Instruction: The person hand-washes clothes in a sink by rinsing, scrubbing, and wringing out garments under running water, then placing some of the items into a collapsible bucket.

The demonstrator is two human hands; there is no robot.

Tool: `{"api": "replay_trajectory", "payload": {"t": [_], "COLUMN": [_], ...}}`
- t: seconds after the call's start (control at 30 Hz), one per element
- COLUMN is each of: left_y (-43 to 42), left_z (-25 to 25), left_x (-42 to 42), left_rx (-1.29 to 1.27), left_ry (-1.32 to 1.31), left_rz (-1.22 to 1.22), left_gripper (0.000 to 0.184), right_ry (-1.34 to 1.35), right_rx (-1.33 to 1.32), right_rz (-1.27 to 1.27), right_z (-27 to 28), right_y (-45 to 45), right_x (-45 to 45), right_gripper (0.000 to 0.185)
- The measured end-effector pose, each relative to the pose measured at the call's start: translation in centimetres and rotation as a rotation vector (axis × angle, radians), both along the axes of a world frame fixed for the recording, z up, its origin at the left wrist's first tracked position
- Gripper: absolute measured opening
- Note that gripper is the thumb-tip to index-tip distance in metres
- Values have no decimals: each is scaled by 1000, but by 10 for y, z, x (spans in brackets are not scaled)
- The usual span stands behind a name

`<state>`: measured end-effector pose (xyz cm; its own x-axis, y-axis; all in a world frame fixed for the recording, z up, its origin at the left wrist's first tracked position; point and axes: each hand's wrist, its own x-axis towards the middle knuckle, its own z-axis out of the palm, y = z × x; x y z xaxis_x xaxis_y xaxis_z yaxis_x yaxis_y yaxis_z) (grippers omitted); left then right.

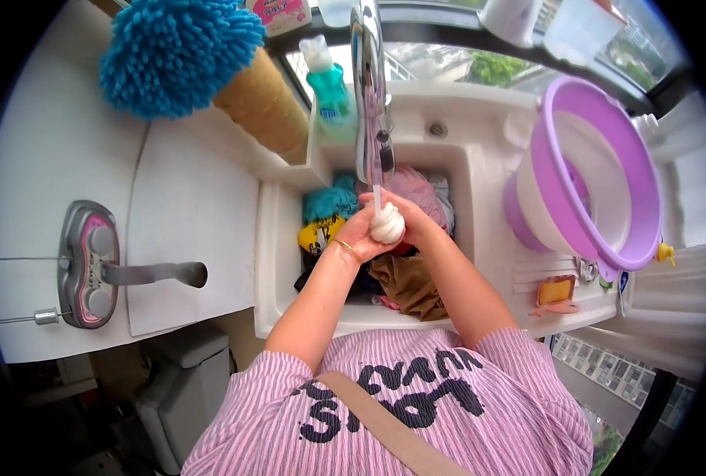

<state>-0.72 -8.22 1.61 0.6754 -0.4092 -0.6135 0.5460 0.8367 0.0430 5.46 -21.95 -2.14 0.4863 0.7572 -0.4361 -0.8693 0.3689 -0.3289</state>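
Together, left hand (359, 228) and right hand (416, 219) clasp a white bundle (387, 224), its long axis running toward the faucet (369, 95).

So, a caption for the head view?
Bare hands cupping a swirled white mass beneath a chrome tap, above colourful clothes.

"Which colours do we see?"
"We see a white bundle (388, 224), turquoise cloth (325, 205), brown cloth (410, 287), pink cloth (415, 190), and yellow cloth (315, 236) with black print (333, 224)."
"Anything brighter?"
"We have a blue duster (182, 55) and a purple-rimmed tub (545, 190)."
"And our shirt (289, 412)?"
"We call that pink and white stripes, black lettering (457, 390), under a tan strap (400, 436)."
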Motion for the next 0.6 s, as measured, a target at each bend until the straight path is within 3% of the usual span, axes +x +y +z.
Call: {"api": "replay_trajectory", "payload": {"t": [0.07, 0.13, 0.2, 0.27, 0.33, 0.37, 0.47, 0.53, 0.6], "left_y": [3, 0, 3, 13, 11, 10, 11, 17, 18], "left_z": [-4, 18, 3, -19, -9, -3, -7, -11, -8], "left_x": [-9, -16, -16, -8, -6, -7, -2, 0, -2], "left_rx": [-17, -14, 16, -136, -96, -176, -373, -496, -482], "left_ry": [-4, 6, -54, -165, -130, -114, -176, -110, -149], "left_rz": [-32, -99, -119, -238, -228, -108, 94, 240, 214], "left_gripper": [31, 34, 39, 41, 41, 38, 33, 33, 34], "right_ry": [-403, -353, -479, -502, -498, -499, -172, -43, -86], "right_rx": [-297, -273, -219, -281, -534, -536, -42, 68, 64], "right_rz": [46, 96, 260, 284, 338, 339, 250, 228, 253], "right_z": [-8, -2, -4, 25, 69, 63, -15, 2, 0], "right_y": [2, 5, 9, 13, 15, 14, 11, 6, 11], "right_x": [6, 13, 25, 26, 24, 26, 34, 30, 30], "right_gripper": [27, 28, 31, 33, 35, 35, 34, 30, 33]}}
